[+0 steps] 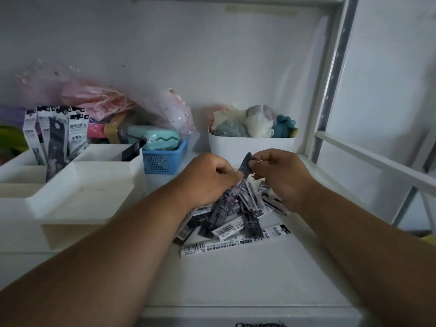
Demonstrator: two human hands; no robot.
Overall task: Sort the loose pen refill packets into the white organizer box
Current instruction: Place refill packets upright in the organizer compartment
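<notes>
Both forearms reach in from shelf (236,279) front edge toward mid-shelf. Left hand (207,178), fingers curled, grips bundle of dark packets (218,208) above loose refill pile (236,223). Right hand (280,178) pinches top end of one dark packet (245,165), long axis near upright, tilted right. White organizer box (89,185) sits at shelf left side, left hand nearer; some packets (56,133) already stand in rear compartments. Judgement: coming move runs leftward.
</notes>
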